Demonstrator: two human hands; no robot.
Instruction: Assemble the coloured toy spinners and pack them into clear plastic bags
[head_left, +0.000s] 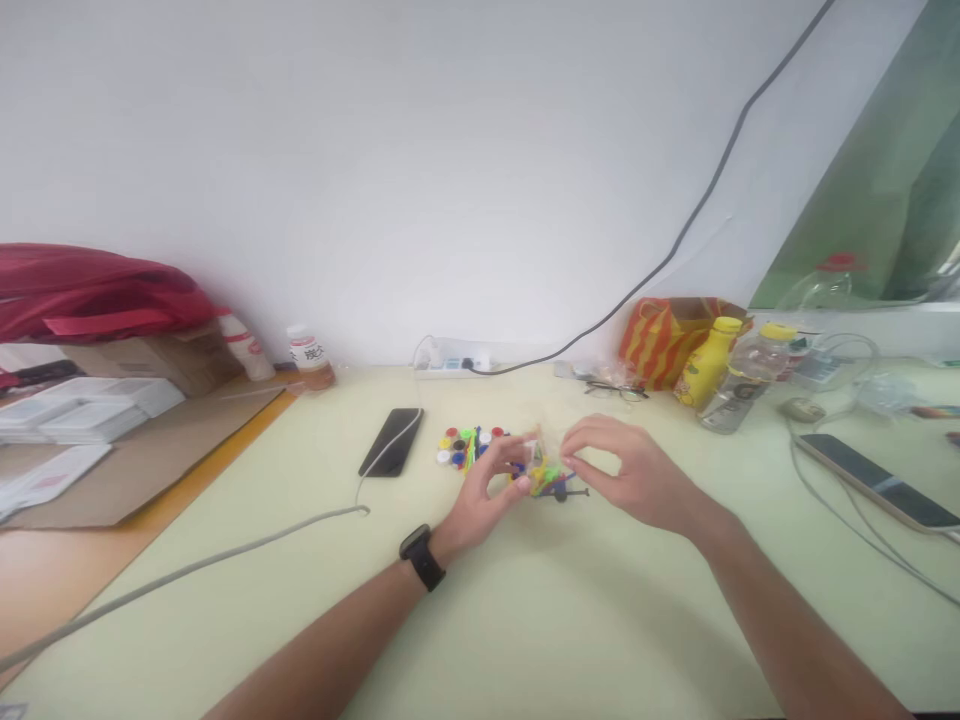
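Observation:
Over the middle of the table, my left hand (486, 492), with a black watch on its wrist, is curled with thumb and fingers around what looks like a small see-through plastic bag (537, 456). To its right my right hand (626, 465) has thumb and forefinger pinched together at the bag's right side; what lies between these fingertips is too small to make out. Yellow, green and blue plastic pieces (551, 478) show between the hands, blurred. Behind my left hand lie round coloured caps (451, 445) and thin coloured sticks (472, 450), partly covered by the fingers.
A black phone (392, 443) lies to the left, a grey cable (225, 555) crossing it. Toward the wall are a power strip (450, 362), glasses (616, 390), a striped bag (660, 340) and bottles (709, 360). Another phone (877, 480) is at right; cardboard (150, 460) at left.

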